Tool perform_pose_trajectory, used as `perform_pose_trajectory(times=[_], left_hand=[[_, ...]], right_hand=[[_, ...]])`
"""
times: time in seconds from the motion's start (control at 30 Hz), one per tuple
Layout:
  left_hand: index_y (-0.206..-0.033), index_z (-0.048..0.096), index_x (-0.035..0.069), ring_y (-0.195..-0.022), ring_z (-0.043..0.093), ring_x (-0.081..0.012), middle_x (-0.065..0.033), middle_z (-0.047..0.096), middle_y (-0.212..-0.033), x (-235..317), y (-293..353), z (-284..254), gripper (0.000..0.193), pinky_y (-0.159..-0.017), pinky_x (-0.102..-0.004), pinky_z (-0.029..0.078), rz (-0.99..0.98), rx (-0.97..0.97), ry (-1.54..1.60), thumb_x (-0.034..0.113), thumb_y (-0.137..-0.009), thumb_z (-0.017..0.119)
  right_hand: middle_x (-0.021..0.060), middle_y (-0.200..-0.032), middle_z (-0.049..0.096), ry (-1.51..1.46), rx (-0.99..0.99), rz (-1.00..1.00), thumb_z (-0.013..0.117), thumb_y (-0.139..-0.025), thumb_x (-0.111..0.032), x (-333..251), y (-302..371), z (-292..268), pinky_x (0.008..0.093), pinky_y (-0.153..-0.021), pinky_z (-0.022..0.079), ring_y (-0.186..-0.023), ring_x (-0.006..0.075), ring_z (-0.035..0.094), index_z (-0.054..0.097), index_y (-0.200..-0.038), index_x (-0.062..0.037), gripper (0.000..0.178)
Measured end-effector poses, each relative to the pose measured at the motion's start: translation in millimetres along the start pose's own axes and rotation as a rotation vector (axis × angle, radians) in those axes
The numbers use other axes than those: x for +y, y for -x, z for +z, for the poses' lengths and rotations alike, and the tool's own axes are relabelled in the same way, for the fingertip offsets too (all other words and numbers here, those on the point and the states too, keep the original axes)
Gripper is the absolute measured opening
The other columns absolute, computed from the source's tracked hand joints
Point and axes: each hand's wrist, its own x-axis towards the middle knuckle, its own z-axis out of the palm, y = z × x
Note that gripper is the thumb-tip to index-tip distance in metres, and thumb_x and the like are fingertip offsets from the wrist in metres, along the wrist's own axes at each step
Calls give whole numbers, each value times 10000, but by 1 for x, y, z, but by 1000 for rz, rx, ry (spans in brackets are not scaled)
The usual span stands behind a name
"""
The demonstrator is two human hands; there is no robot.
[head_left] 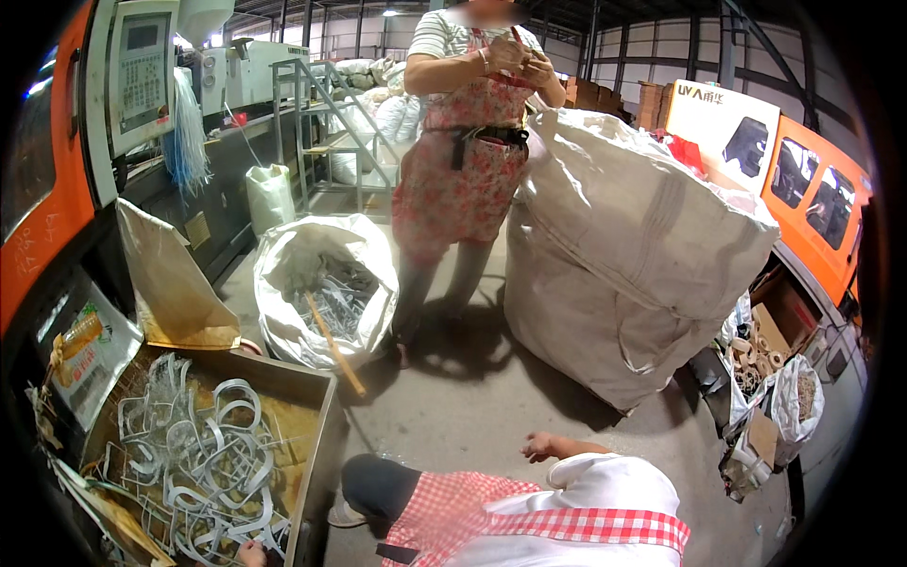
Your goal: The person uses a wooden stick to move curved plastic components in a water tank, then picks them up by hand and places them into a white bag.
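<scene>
At the lower left, a shallow metal-sided bin (326, 416) holds a tangle of white curved plastic parts (213, 444). My left hand (251, 554) reaches in at the picture's lower edge, against the front of the tangle. Only a bit of it shows, so whether its fingers grip a part cannot be made out. My right hand (542, 447) hovers over the floor in front of my body, fingers apart and nothing in them. Behind the bin stands an open white woven sack (269, 302) with grey-white plastic scraps (335, 300) and a wooden stick (333, 345) leaning in it.
Another person (468, 180) in a floral apron stands ahead, hands raised around a small thin object. A huge white bulk bag (605, 283) fills the right side. Orange-and-white machines (812, 180) flank both sides. Bags of scraps (795, 402) lie at right; a metal step ladder (302, 132) stands behind.
</scene>
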Motion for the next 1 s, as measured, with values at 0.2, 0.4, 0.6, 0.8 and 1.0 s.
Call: perform_pose_trajectory(times=[0.2,0.4,0.6,0.8,1.0], left_hand=[[-1044,554,-20,-800,538,-244,-121,582,-908,6,1,-13,279,-707,-355,459,-4,78,-36,149,-823,534],[-934,588,-39,-688,555,-232,-120,596,-805,30,0,32,234,-638,-344,457,-65,97,-17,115,-757,584],[-849,616,-45,-648,574,-215,-110,609,-744,50,27,-17,204,-620,-327,454,-195,325,-150,70,-682,625],[-890,607,-70,-664,569,-192,-106,609,-751,80,54,1,239,-618,-317,455,-60,238,-67,62,-693,634],[-933,591,-78,-679,572,-202,-130,614,-798,62,48,-2,245,-625,-312,459,-90,217,23,55,-727,610]], right_hand=[[81,-1224,532,1121,563,276,473,-871,-310,40,11,-157,587,-926,278,-1120,271,505,551,-1173,-110,370],[197,-977,571,-459,1577,-113,572,-775,-139,110,24,-302,410,-621,453,-836,291,590,522,-966,8,246],[60,-642,562,-516,226,35,546,-840,-125,19,4,-100,344,-495,467,-586,223,603,567,-700,-40,165],[99,-928,624,-112,-81,-57,626,-820,-236,-29,-16,-32,302,-605,510,-724,203,640,381,-1268,-55,542],[115,-965,621,96,-191,-285,647,-801,-262,-113,7,33,277,-613,504,-749,192,636,406,-1261,-35,567]])
